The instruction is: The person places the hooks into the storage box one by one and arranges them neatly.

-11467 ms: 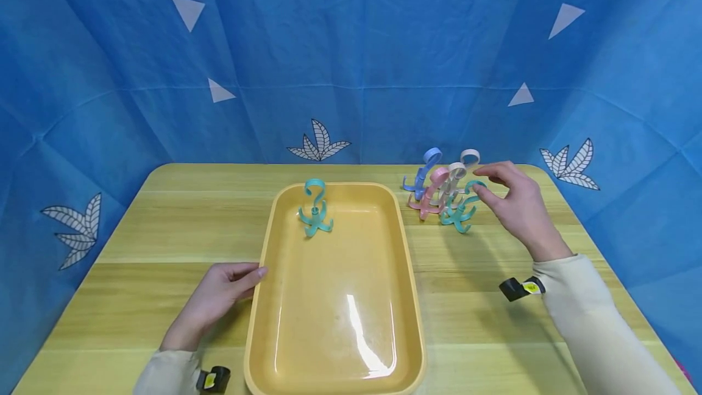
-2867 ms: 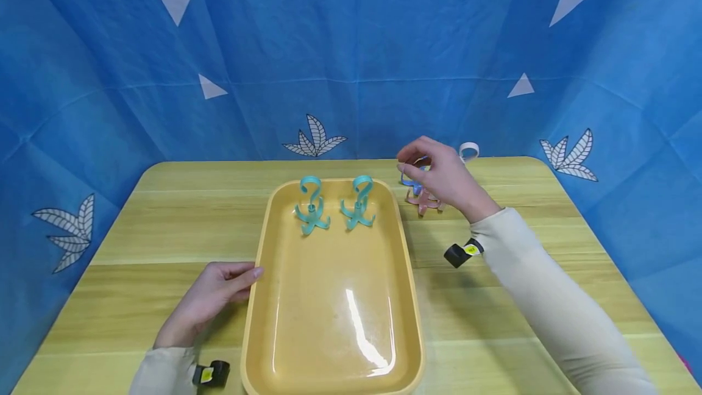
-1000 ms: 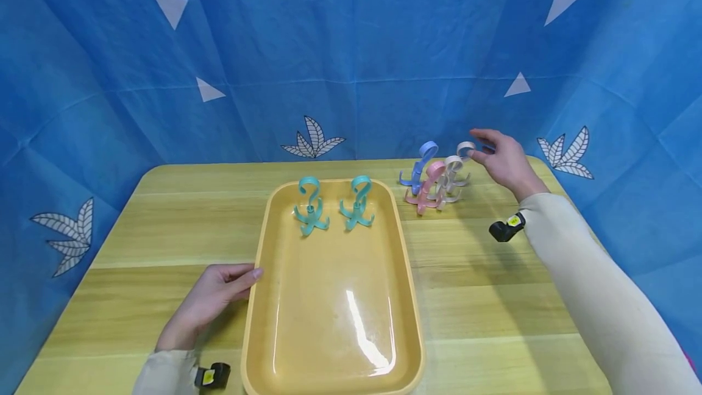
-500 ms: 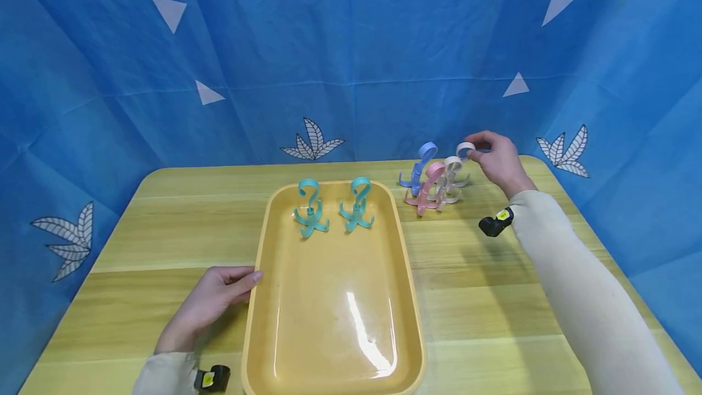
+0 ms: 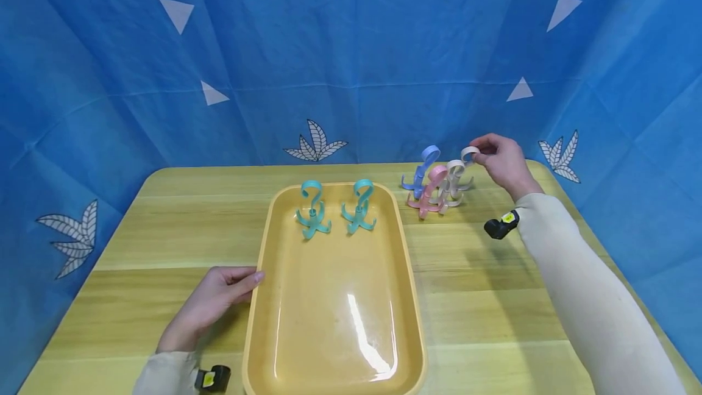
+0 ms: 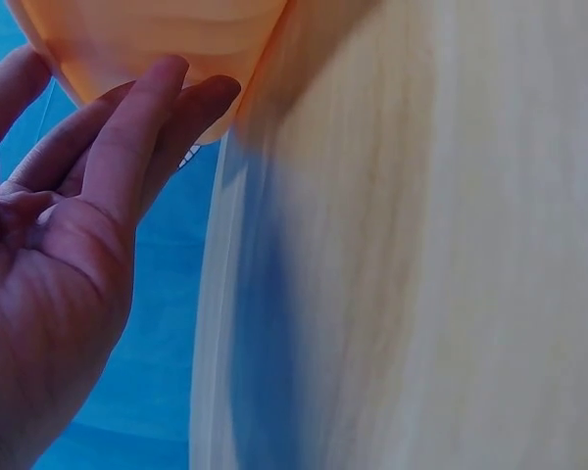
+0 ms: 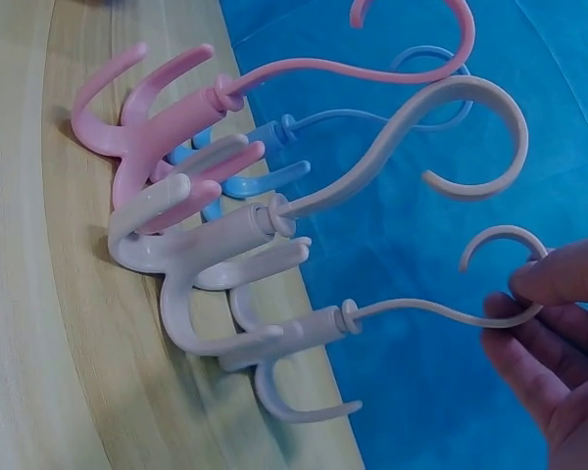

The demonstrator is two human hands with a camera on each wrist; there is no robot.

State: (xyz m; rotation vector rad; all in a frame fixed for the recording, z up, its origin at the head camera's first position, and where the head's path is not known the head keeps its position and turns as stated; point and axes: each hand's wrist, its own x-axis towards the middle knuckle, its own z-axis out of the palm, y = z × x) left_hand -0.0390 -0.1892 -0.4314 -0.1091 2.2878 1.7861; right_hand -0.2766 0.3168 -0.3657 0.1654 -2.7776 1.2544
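Observation:
At the back right, my right hand [image 5: 506, 164] pinches the curled top of the rear white octopus-style hanging hook [image 7: 304, 333] between thumb and fingers. Its claws still seem to stand on the table, close beside another white hook [image 7: 225, 238]. A pink hook [image 5: 425, 197] and a blue hook [image 5: 420, 177] stand against these, partly overlapping. Two teal hooks [image 5: 314, 218] stand side by side at the far end of a yellow tray [image 5: 340, 285]. My left hand [image 5: 211, 298] holds the tray's left edge, thumb on the rim, fingers against the outer wall.
A wooden table [image 5: 181, 218] carries everything. Behind and around it hangs a blue cloth [image 5: 351, 47] with white leaf and triangle prints, close to the hooks at the rear edge. Small black wrist cameras [image 5: 500, 225] sit on both sleeves.
The second teal hook has gone from the right group into the tray. My right hand has moved to the rear white hook and closed its fingers on the curl. The left hand stays put.

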